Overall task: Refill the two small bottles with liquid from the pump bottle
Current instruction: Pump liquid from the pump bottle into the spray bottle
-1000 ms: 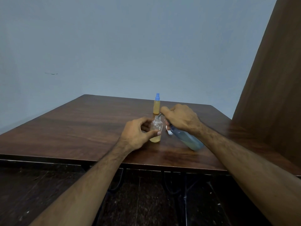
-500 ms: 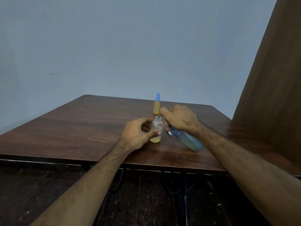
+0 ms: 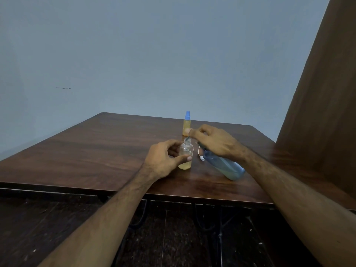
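Note:
A small clear bottle with its cap off stands on the wooden table, a little yellow liquid at its bottom. My left hand grips it from the left, thumb across its front. My right hand holds the blue translucent pump bottle tilted over, its base toward me and its pump nozzle at the small bottle's open neck. Behind them stands a second small bottle, full of yellow liquid, with a blue spray cap on.
A small white cap lies on the table between the clear bottle and the pump bottle. A brown wooden panel rises along the table's right side. A pale blue wall stands behind the table. Dark floor shows below the near edge.
Almost nothing has moved. Both hands keep their hold, and the pump bottle stays tilted with its nozzle at the small bottle's neck.

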The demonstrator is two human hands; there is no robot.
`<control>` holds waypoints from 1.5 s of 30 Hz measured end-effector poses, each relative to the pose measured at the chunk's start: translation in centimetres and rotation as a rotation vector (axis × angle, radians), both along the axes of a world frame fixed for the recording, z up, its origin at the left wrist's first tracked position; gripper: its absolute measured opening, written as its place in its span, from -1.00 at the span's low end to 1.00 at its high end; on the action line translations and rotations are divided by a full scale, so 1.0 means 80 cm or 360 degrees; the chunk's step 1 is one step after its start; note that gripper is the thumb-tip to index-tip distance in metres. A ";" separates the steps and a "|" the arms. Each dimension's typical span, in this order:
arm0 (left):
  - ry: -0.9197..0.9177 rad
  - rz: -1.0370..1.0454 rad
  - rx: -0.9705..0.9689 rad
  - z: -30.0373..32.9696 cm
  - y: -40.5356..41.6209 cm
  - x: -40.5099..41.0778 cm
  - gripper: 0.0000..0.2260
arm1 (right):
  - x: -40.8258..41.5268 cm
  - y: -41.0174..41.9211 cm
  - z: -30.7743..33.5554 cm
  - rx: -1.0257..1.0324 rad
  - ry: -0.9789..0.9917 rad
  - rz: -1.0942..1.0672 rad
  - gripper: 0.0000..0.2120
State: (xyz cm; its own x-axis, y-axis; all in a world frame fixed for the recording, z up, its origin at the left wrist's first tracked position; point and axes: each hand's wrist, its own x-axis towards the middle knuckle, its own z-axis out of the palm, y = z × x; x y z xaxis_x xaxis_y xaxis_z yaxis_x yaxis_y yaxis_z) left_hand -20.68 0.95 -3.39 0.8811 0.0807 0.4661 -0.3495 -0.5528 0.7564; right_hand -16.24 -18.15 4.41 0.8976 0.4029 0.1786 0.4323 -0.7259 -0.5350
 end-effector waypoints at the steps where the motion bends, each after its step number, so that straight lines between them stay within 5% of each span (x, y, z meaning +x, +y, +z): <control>1: 0.0002 0.0000 -0.0006 0.000 0.000 0.000 -0.53 | 0.001 -0.002 -0.001 0.0011 0.0037 0.0030 -0.44; 4: -0.0009 0.0004 -0.0016 0.000 0.000 0.000 -0.54 | 0.005 -0.013 -0.004 0.0056 0.0048 0.0197 -0.64; 11: -0.0028 -0.0004 -0.0033 -0.001 -0.001 0.000 -0.52 | 0.007 -0.035 -0.013 0.0077 -0.0269 0.0577 -0.58; 21: -0.0025 -0.0006 -0.0033 -0.002 0.001 0.002 -0.47 | 0.009 -0.034 -0.014 -0.0146 -0.0364 0.0600 -0.61; 32: -0.0009 -0.0006 -0.0032 -0.003 0.003 0.004 -0.46 | 0.008 -0.039 -0.012 -0.0361 -0.0429 0.0660 -0.28; 37: -0.0010 -0.0016 -0.0060 -0.004 0.001 0.004 -0.51 | 0.002 -0.049 -0.009 -0.0795 -0.0591 0.0485 0.03; 45: -0.0012 -0.0021 -0.0031 -0.004 0.002 0.005 -0.49 | 0.006 -0.044 -0.020 -0.0572 -0.0730 0.0414 -0.21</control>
State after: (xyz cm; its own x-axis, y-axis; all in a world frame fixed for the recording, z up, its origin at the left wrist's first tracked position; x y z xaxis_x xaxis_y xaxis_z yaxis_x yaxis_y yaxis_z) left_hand -20.29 1.10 -3.71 0.8787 0.0780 0.4710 -0.3623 -0.5335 0.7643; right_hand -15.75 -21.69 2.85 0.6265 0.7038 0.3349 0.7460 -0.6659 0.0038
